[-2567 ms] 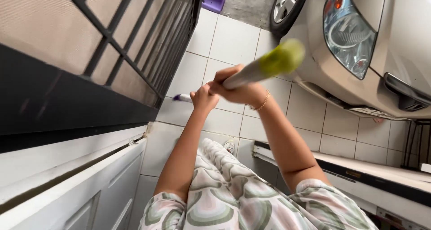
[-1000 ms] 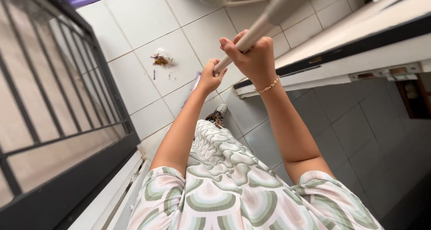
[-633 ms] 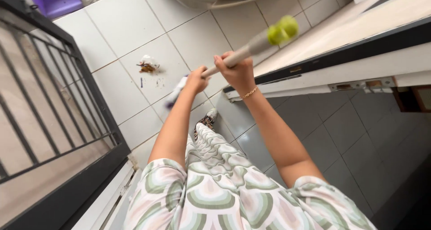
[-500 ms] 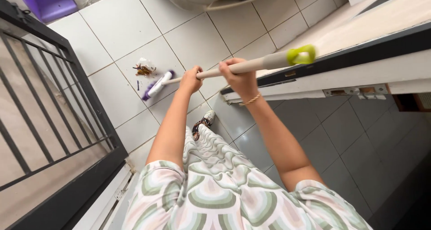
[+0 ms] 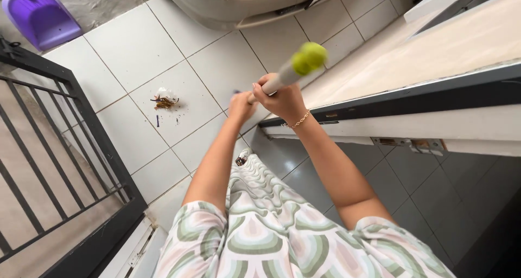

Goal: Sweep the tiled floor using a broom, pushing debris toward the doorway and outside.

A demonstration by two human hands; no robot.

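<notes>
Both my hands grip a broom handle [image 5: 282, 78], a pale grey pole with a yellow-green tip [image 5: 309, 58] pointing toward the camera. My right hand [image 5: 282, 99], with a gold bracelet on its wrist, is closed around the upper part of the pole. My left hand [image 5: 240, 105] holds it lower down. The broom's head is hidden behind my hands. A small pile of rubbish [image 5: 164, 99], white scraps and brown bits, lies on the white floor tiles [image 5: 217, 61] to the left of my hands.
A purple dustpan [image 5: 39, 16] lies at the top left. A car bumper [image 5: 244, 1] fills the top centre. A black barred gate [image 5: 59, 164] stands on the left. A white door frame with a dark strip [image 5: 412, 99] runs along the right, grey tiles below it.
The view has swung from the car's front to the floor and doorway. The broom swept left beside the rubbish pile, then swung back so its tip points at the camera and the head is hidden.
</notes>
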